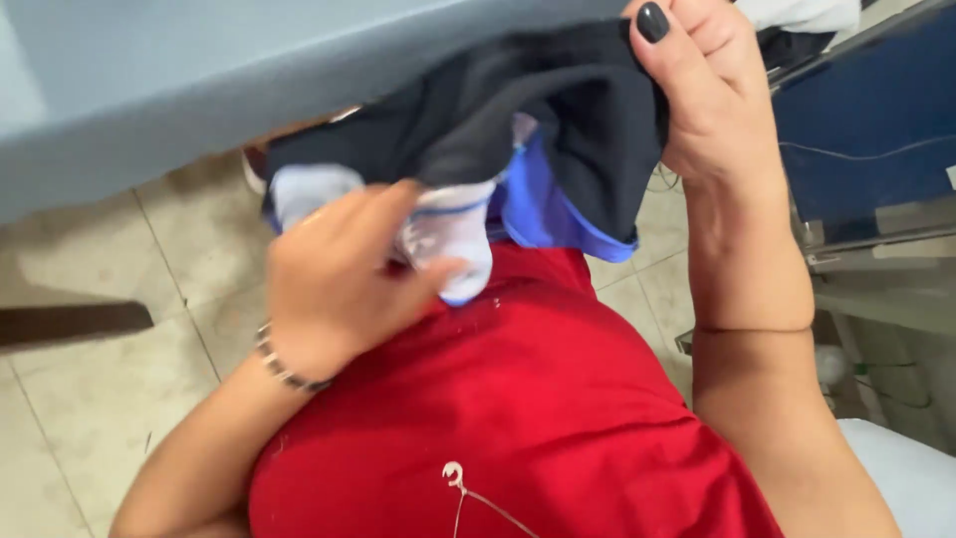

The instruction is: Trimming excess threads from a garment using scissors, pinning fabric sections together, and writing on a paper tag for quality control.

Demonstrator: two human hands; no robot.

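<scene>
My right hand (712, 95) pinches the dark garment (558, 110) up by its edge — it hangs open. My left hand (334, 279) closes round its white-and-blue lining (453, 239), tugging it free.

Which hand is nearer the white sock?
Left. The left hand grips the white sock; the right hand is up to its right, pinching the dark garment.

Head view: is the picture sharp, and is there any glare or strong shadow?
Head view: left hand and the white sock are smeared by motion blur; right hand on the dark garment is sharper; light is soft, without glare or hard shadows.
</scene>
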